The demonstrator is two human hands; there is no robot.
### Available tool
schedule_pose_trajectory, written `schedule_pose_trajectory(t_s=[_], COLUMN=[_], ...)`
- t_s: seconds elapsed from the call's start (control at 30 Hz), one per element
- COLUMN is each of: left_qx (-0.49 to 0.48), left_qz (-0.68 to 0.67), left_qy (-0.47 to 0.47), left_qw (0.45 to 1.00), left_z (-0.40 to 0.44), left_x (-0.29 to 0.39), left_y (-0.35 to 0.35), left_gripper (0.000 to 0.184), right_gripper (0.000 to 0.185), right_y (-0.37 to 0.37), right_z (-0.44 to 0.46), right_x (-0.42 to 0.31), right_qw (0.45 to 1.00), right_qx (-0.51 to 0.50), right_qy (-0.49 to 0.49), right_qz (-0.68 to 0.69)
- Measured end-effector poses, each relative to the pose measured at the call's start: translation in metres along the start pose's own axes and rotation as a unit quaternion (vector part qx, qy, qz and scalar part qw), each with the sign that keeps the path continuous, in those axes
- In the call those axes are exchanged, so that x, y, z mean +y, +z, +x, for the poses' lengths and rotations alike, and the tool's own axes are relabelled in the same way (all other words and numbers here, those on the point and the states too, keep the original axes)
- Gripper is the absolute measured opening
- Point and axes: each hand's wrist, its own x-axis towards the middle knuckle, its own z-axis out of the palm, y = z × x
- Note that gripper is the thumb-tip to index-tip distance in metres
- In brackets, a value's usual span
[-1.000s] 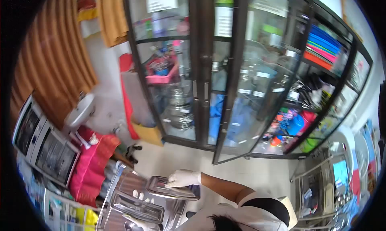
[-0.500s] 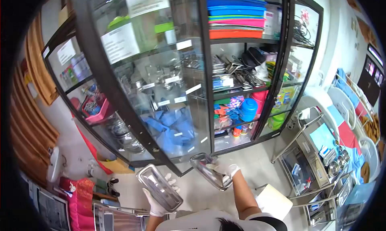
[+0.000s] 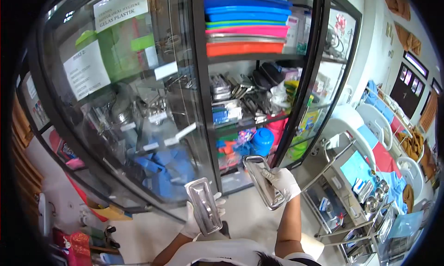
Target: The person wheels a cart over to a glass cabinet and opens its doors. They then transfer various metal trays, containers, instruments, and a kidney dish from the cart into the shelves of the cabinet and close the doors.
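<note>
Silver-bright metal makes up both oblong pieces I see held above the floor (image 3: 240, 227), well apart, in front of the glass-doored cabinet (image 3: 211, 104). The left metal piece (image 3: 202, 206) is narrow, with rounded corners and a rim running around a glossy middle streaked with reflections; it tilts in the white-gloved left hand (image 3: 190, 222), whose fingers reach behind it and show past its far edge. The right metal piece (image 3: 263, 185) is tilted too, its bright rim framing a darker, shiny face. The right hand (image 3: 286, 182), also gloved in white, grips it, fingers lying over that face. Beyond it, a blue rounded container (image 3: 262, 141) sits on a low shelf beneath stacked metal instruments (image 3: 240, 92).
</note>
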Motion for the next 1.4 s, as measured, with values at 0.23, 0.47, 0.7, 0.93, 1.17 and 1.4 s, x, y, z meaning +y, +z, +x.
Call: schedule_pose_trajectory(t_s=[0.23,0.47,0.7,0.93,1.17,1.4], left_qx=[-0.060,-0.047,0.021,0.188,0.175,0.123], left_qz=[-0.029,0.113,0.219,0.162,0.106,0.156], left_qy=[-0.074,-0.075,-0.015,0.102,0.292,0.401], left_qw=[0.995,0.990,0.975,0.963,0.934,0.894], left_z=[0.118,0.185,0.222,0.265,0.301,0.325], left_x=[0.022,0.015,0.010,-0.034,-0.082,-0.094], left_y=[-0.011,-0.032,-0.028,-0.007,-0.007,0.000], left_gripper=[0.086,0.076,0.063,0.062,0.068,0.073], right_gripper=[0.052,0.046,0.047,0.062,0.062,0.063], right_y=[-0.054,-0.078,-0.110,-0.079,-0.071,-0.075], right_z=[0.130,0.270,0.414,0.672,0.737,0.677], right_x=[-0.031,-0.031,-0.049,-0.013,-0.050,-0.076], right_qw=[0.993,0.980,0.983,0.908,0.898,0.961], right_qx=[0.112,0.176,0.128,0.163,0.104,0.084], right_qy=[-0.014,-0.093,-0.129,-0.344,-0.422,-0.261], right_qz=[-0.024,0.016,-0.020,-0.176,-0.073,0.043])
